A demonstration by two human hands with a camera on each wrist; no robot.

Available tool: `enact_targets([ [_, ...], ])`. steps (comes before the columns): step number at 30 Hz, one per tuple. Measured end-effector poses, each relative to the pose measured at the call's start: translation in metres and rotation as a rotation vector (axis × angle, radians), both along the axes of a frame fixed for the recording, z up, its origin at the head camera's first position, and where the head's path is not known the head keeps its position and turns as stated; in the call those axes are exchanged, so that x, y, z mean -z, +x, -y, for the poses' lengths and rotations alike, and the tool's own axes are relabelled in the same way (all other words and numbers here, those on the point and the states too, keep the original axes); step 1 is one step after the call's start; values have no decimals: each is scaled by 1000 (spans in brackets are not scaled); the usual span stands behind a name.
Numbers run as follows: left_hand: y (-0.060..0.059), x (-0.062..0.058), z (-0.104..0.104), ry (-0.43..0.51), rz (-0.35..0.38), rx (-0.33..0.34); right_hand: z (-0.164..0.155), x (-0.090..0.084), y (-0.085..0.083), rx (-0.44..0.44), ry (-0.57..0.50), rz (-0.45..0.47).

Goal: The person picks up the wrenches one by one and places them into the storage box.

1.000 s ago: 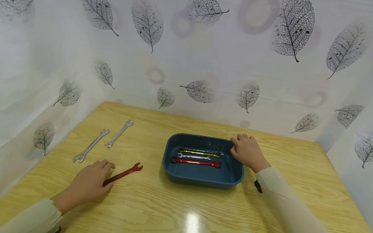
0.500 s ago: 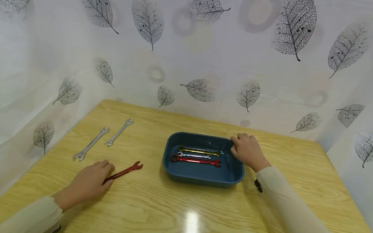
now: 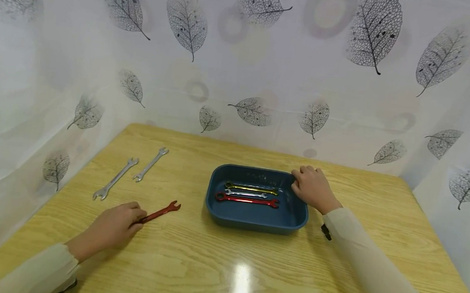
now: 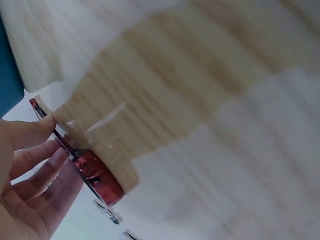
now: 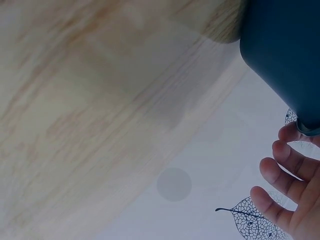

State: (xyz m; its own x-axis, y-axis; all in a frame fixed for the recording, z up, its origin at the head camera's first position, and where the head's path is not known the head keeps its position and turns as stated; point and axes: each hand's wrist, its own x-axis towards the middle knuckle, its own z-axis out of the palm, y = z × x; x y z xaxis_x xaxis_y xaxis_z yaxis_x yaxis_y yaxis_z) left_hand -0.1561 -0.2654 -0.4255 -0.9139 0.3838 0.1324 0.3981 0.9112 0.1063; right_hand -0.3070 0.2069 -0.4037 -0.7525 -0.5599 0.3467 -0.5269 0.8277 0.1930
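The left hand (image 3: 113, 226) lies knuckles-up on the wooden table (image 3: 217, 264), its fingers curled over the handle end of a red wrench (image 3: 159, 212), which lies on the table left of the blue tray (image 3: 254, 217). That handle is hidden under the fingers in the head view; only the open jaw end shows, pointing toward the tray. The left wrist view is blurred, but it shows the thumb and fingers (image 4: 37, 131) pinching the dark red shaft (image 4: 92, 172).

The right hand (image 3: 313, 188) rests on the tray's far right corner, fingers curled over the rim. From the head view its fingertips are hidden behind the knuckles; the right wrist view shows bent fingers (image 5: 282, 172) at the tray's edge (image 5: 295, 70), with the thumb out of view.

Since a second ago the red wrench has swung slightly, its jaw end a little farther from the hand, and the left fingers have closed more over the handle. The right hand has stayed at the tray corner.

Both forearms, in pale sleeves, reach in from the near edge of the table. Inside the tray lie a yellow wrench (image 3: 251, 188), a small silver wrench (image 3: 246, 194) and a red wrench (image 3: 247, 200), side by side. Well left of the tray lie two silver wrenches (image 3: 115, 185) (image 3: 150, 164).
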Motion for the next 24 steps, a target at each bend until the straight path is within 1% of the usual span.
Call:
enact_targets([
  [8, 1, -1, -4, -20, 12, -1, 0, -1, -1, 6, 3, 5],
  [12, 2, -1, -6, -19, 19, -15, 0, 0, -1, 5, 3, 11],
  [16, 1, 1, -7, -12, 28, -15, 0, 0, 0, 1, -5, 14],
  [21, -3, 1, -3, 10, 17, 12, 0, 1, -1, 7, -14, 13],
  [24, -5, 0, 0, 25, 25, 43, -1, 2, -1, 8, -18, 13],
])
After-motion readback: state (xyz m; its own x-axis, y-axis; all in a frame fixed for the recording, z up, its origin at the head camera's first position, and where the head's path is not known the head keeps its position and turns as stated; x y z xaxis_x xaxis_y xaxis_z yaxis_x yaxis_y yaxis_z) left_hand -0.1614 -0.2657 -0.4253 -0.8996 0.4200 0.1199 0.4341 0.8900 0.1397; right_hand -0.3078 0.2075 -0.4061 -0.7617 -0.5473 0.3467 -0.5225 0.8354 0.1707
